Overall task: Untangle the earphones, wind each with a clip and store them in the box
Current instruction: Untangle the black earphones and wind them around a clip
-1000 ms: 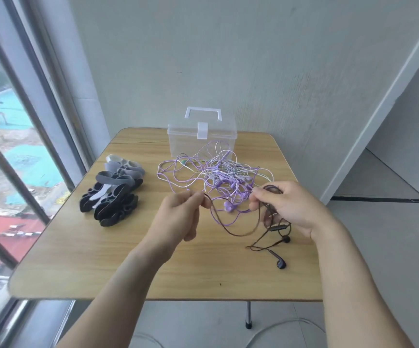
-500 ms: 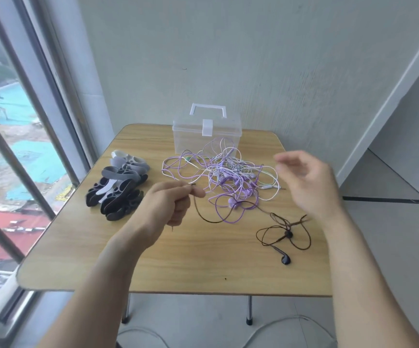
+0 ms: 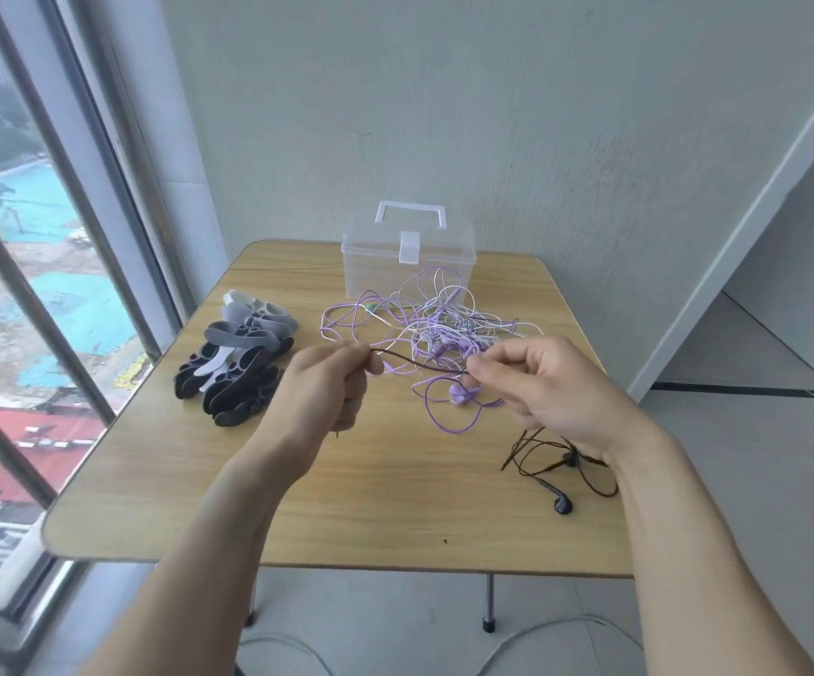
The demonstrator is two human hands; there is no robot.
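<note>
Pinching a dark brown cord point(image 3: 419, 365) between both hands, you hold a short stretch taut above the table point(image 3: 370, 505): your left hand point(image 3: 327, 397) grips one end in curled fingers, your right hand point(image 3: 546, 387) nips it with thumb and forefinger. The rest trails under your right wrist to a black earbud point(image 3: 560, 500) on the wood. It looks light, limp and thin, so hold near the plug or buds, not mid-loop. Just behind lies a purple and white tangle point(image 3: 434, 334), likely to snag. Clips point(image 3: 234, 363) sit left; the closed clear box point(image 3: 407, 263) stands behind.
</note>
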